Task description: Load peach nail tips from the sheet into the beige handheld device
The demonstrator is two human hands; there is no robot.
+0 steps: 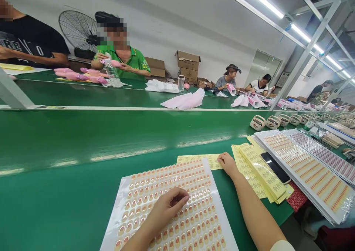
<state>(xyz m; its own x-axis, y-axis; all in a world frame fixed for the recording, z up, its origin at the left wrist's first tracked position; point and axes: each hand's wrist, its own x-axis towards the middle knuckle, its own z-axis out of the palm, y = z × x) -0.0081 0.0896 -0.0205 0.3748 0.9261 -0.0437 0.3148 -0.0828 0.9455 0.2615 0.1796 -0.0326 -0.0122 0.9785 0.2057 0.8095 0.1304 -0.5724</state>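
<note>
A large white sheet of rows of small oval stickers [194,214] lies in front of me. My left hand [169,206] is over the middle of it, fingers curled and thumb near the forefinger; anything between them is too small to make out. Beyond the sheet's top edge lies a strip of yellow labels [198,158], partly hidden beneath it. At its right end, my right hand [227,163] has its fingers bent together on the yellow strip's edge.
To the right are stacked yellow label sheets [256,169], a phone [274,168] and more sticker sheets [307,169]. White handled devices [273,122] line the green conveyor belt [124,132]. Across it, a person in green [133,60] handles a pink item; other people sit nearby.
</note>
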